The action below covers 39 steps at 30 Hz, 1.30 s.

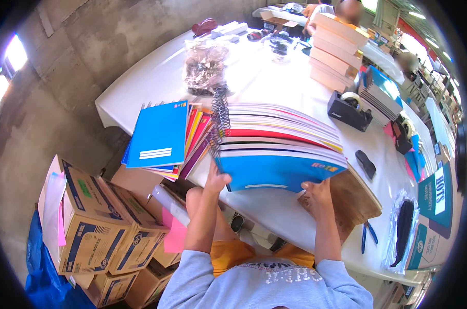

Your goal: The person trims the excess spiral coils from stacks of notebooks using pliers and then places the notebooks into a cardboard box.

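A thick stack of blue-covered notebooks (274,167) is tilted between my hands, its pages and coloured dividers fanned out on the far side. My left hand (216,180) grips its near left corner, thumb on the blue cover. At the near right corner my right hand (317,191) holds the stack, with fingers partly hidden beneath. Dark wire spirals (220,110) run along its left side; whether they all pass through the pages, I cannot tell. Just left lies a pile of spiral notebooks (159,135), a blue one on top. A worn wooden board (354,198) sits partly under the stack's right end.
On the white table (156,77) are a clear bag of dark coils (205,64), a tape dispenser (349,110), blue-handled pliers (368,237) and packaged black coils (402,232). Tall paper stacks (336,51) stand at the back. Cardboard boxes (94,239) are at left. Other people work beyond.
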Available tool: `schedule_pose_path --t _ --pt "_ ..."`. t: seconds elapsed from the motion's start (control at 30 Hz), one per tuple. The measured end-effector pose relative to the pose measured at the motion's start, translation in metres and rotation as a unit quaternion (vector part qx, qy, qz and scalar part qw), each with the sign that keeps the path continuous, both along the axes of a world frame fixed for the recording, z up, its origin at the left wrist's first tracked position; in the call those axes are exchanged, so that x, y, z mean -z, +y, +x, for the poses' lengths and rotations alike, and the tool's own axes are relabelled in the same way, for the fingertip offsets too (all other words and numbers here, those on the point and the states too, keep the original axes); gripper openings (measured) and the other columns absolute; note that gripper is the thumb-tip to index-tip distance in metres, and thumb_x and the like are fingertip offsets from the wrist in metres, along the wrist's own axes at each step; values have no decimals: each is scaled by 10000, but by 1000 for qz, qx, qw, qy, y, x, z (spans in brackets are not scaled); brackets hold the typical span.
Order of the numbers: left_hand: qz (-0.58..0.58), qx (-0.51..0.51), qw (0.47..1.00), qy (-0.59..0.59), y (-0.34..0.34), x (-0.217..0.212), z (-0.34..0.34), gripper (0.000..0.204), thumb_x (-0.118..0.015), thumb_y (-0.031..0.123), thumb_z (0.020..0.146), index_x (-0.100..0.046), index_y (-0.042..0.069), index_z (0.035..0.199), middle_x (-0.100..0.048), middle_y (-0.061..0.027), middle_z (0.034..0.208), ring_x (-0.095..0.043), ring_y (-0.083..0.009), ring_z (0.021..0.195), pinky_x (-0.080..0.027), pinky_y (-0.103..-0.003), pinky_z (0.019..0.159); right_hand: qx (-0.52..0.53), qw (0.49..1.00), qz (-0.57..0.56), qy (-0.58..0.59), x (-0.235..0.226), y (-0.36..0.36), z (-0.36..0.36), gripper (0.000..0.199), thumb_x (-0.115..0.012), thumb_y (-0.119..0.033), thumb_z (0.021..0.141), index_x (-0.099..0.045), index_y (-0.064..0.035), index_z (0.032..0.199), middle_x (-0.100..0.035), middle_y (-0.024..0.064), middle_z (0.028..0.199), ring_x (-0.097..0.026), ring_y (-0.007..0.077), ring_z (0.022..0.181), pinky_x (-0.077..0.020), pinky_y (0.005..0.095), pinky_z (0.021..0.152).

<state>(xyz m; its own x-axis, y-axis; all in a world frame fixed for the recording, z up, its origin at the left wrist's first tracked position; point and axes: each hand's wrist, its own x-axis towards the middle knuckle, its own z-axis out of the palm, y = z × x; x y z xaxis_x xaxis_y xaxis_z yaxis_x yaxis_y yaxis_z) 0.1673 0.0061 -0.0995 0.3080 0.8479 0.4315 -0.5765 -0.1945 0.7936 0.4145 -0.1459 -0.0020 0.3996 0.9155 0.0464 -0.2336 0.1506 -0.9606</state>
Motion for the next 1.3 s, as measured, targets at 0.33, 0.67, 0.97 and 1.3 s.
schedule_pose_path --t 0.33,0.67,0.97,1.3 --pt "100 40 989 96 -14 -41 0 1118 -836 453 561 -247 -18 1386 -419 -123 1319 -406 -236 1208 -323 -384 1015 29 994 97 -30 41 17 28 727 -861 -192 554 -496 -36 1163 -562 60 1063 -544 193 992 -476 340 829" --pt "-8 23 965 261 -8 -77 4 639 -818 125 632 -521 -19 1179 -598 -107 1076 -565 -210 970 -466 -344 841 125 889 -101 -429 -80 -21 -2 562 -812 -58 598 -581 -72 1110 -605 80 1030 -577 220 986 -462 367 876" --pt "-3 16 975 221 -6 -61 -9 442 -811 83 639 -621 11 1031 -631 -61 968 -584 -182 870 -474 -330 799 244 652 -285 -658 -58 -103 120 396 -664 -47 662 -629 -141 1045 -635 63 988 -576 253 971 -435 413 815" --pt "17 -3 937 348 -6 -48 -26 534 -849 297 594 -628 32 1002 -621 -47 925 -576 -189 846 -471 -341 773 41 901 108 -418 -89 -13 153 1067 -848 -354 540 -277 -164 1420 -298 143 1436 -281 276 1325 -273 397 1060"
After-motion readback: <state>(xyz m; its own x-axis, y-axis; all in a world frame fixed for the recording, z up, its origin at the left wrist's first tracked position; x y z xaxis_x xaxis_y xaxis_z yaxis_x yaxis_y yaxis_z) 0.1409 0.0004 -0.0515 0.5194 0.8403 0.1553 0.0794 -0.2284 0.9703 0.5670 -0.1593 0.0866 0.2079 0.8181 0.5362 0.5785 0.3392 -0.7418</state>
